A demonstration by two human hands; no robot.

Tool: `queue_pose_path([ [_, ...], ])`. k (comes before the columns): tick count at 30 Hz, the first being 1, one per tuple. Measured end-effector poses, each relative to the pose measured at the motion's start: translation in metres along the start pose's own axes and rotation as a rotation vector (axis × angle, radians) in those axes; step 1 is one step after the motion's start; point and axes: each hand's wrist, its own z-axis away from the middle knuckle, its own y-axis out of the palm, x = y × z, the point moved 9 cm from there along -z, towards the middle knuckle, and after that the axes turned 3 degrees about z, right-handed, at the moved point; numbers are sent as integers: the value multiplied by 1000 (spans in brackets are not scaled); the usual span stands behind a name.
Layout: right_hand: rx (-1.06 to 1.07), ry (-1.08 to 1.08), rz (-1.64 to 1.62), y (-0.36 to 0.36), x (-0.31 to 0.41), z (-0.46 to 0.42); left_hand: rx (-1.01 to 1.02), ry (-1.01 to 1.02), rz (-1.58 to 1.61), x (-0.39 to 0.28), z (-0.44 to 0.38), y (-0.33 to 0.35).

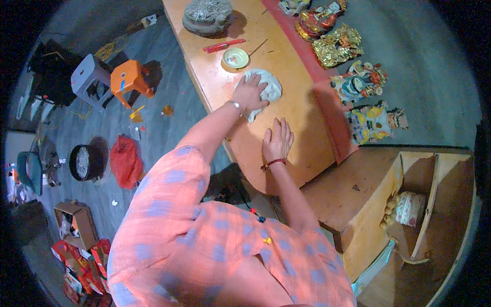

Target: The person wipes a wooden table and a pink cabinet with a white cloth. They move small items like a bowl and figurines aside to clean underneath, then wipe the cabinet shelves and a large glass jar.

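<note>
Palm down, my left hand (251,92) presses on a crumpled white cloth (273,82) on the wooden tabletop (245,138), its fingers spread over the cloth. My right hand (279,140), with a red bracelet at the wrist, rests flat on the wood nearer to me and holds nothing. Just beyond the cloth sits a small pale round dish (235,58) with a printed motif inside. A thin dark stick (258,47) lies beside the dish. Red stick-like items (224,45) lie behind it, and a round grey pot-like object (207,17) stands farther back.
Several painted and gilded figurines (337,45) line the red strip (326,111) at right. A wooden cabinet (370,215) with open compartments stands lower right. On the floor at left are an orange stool (128,78), a grey stool (89,78), a red bag (126,161) and a cardboard box (78,222).
</note>
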Motion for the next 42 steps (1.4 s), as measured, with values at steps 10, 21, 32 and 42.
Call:
queue_pose_path([
  [10,-30,11,-19,-2,-2,3,-90,110,17,-27,7,5],
  [21,82,-8,-3,8,-5,6,-68,140,88,-64,169,-15],
  [32,18,-54,31,4,-2,16,-87,39,29,-49,186,-22],
  [42,-22,-56,5,-1,3,16,-272,-164,6,48,131,-62],
])
